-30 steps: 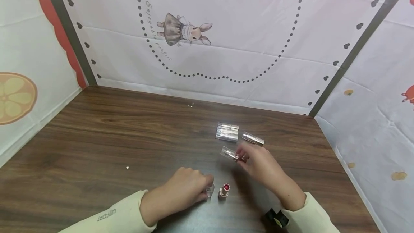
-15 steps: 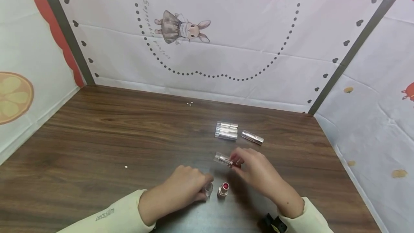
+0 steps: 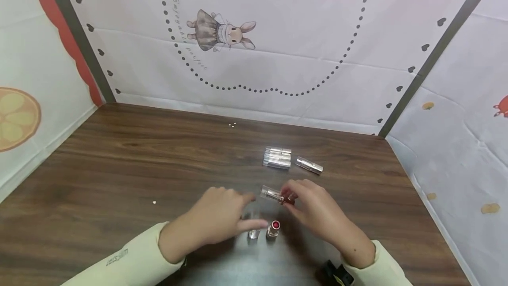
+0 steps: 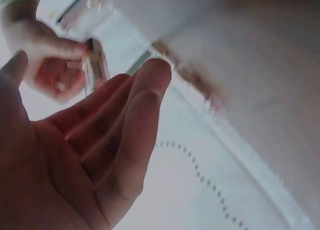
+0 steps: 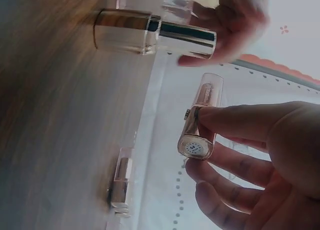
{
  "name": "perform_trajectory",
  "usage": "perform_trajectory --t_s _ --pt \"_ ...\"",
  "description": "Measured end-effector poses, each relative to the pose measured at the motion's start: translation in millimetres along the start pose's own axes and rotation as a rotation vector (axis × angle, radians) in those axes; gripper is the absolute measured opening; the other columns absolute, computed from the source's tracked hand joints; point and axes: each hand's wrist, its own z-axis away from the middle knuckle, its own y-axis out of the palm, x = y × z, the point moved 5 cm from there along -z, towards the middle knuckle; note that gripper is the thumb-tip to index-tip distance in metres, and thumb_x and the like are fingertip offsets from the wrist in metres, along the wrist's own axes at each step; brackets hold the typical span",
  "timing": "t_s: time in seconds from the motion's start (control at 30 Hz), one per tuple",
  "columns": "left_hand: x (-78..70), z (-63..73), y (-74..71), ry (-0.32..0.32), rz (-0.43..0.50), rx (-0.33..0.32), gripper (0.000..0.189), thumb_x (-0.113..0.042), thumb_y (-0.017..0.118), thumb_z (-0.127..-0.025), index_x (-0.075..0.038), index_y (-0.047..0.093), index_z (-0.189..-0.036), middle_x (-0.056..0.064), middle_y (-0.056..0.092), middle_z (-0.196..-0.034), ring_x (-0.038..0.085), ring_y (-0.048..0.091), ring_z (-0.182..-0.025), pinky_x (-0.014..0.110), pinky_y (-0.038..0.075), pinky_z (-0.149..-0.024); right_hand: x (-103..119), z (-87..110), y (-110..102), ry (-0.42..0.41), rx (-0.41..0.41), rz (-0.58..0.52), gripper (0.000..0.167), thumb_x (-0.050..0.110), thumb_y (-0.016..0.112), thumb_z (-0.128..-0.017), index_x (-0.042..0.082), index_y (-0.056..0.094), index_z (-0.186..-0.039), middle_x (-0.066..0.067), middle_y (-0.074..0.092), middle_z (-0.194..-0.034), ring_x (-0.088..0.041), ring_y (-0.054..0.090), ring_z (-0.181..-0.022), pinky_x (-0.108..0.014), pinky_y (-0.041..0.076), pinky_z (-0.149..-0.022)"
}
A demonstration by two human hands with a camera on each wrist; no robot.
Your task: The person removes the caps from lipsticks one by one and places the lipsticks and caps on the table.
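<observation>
Pinching one capped lipstick [image 3: 273, 193] near one uncapped lipstick [image 3: 273, 229]

Dark wood-grain tabletop [image 3: 99, 167], white cloth walls [image 3: 301, 34], printed rabbit [image 3: 216, 32]

The left hand [image 3: 216, 215] is partly hiding a clear cap [image 3: 253, 234]; the right hand [image 3: 311, 200] is covering part of a lipstick tube [image 3: 271, 193]. The head view's left edge is cropping an orange-slice print [image 3: 17, 119]. A white speck [image 3: 154, 202] is looking too small to identify.

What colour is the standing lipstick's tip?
The tip is red; the head view shows it best.
</observation>
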Motion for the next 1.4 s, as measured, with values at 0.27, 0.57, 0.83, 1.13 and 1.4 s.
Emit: perform_trajectory --t_s 0.27,0.57,0.83,1.13,1.4 --pt "-0.1 -6.8 -18.0 -0.002 -0.105 -0.152 0.062 -0.065 0.064 -0.086 -0.017 0.061 -0.125 0.001 0.073 -0.101 0.017 0.064 -0.058 0.031 0.043 -0.046 9.1 1.5 -6.4 -0.052 -0.038 0.004 0.027 0.011 0.085 -0.078 0.020 0.066 -0.094 0.011 0.071 -0.086 -0.008 0.063 -0.082 -0.026 0.052 -0.072" --pt "-11.5 -4.6 -18.2 0.131 -0.170 -0.297 0.052 -0.061 0.070 -0.083 -0.020 0.065 -0.113 -0.006 0.065 -0.083 0.008 0.049 -0.045 0.023 0.030 -0.039 22.3 5.2 -11.0 -0.083 -0.105 -0.023 0.031 0.010 0.086 -0.078 0.017 0.065 -0.101 0.008 0.067 -0.088 -0.007 0.061 -0.082 -0.022 0.052 -0.070" --pt "-15.1 -3.4 -22.9 0.162 -0.167 -0.395 0.042 -0.055 0.074 -0.083 -0.020 0.069 -0.105 -0.008 0.065 -0.077 0.007 0.050 -0.044 0.021 0.027 -0.038 26.0 6.3 -14.3 -0.096 -0.159 -0.011 0.036 0.012 0.087 -0.077 0.016 0.064 -0.105 0.007 0.067 -0.091 -0.005 0.060 -0.082 -0.023 0.053 -0.071" --pt "-17.4 -2.6 -27.5 0.177 -0.145 -0.467 0.031 -0.048 0.077 -0.084 -0.020 0.065 -0.088 -0.010 0.058 -0.067 0.006 0.044 -0.041 0.021 0.022 -0.038 30.4 10.2 -15.7 -0.158 -0.221 -0.060 0.038 0.007 0.085 -0.078 0.012 0.064 -0.109 0.003 0.070 -0.096 -0.008 0.064 -0.084 -0.021 0.055 -0.073" --pt "-15.5 -0.7 -29.7 0.139 -0.161 -0.437 0.032 -0.050 0.075 -0.084 -0.020 0.062 -0.084 -0.011 0.056 -0.064 0.008 0.046 -0.041 0.022 0.024 -0.038 32.6 9.4 -10.8 -0.172 -0.206 -0.046 0.046 0.007 0.085 -0.078 0.010 0.066 -0.119 0.003 0.070 -0.100 -0.008 0.063 -0.087 -0.023 0.055 -0.074"
